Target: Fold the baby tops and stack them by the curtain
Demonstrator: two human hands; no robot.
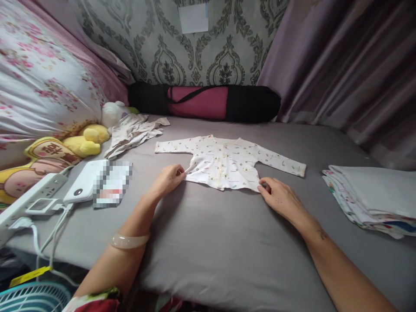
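A small white long-sleeved baby shirt (pixel 224 160) with a tiny coloured print lies spread flat on the grey bed sheet (pixel 208 242), sleeves stretched out to both sides. My left hand (pixel 169 178) pinches the shirt's lower left hem corner, fingers closed on the cloth. My right hand (pixel 278 197) grips the lower right hem corner in the same way. A pale bangle sits on my left wrist.
A stack of folded cloths (pixel 370 197) lies at the right. Another crumpled garment (pixel 133 132) lies at the back left beside plush toys (pixel 82 141). A power strip (pixel 32 195), white devices and cables sit at the left edge. A black and pink roll (pixel 204 102) lines the wall.
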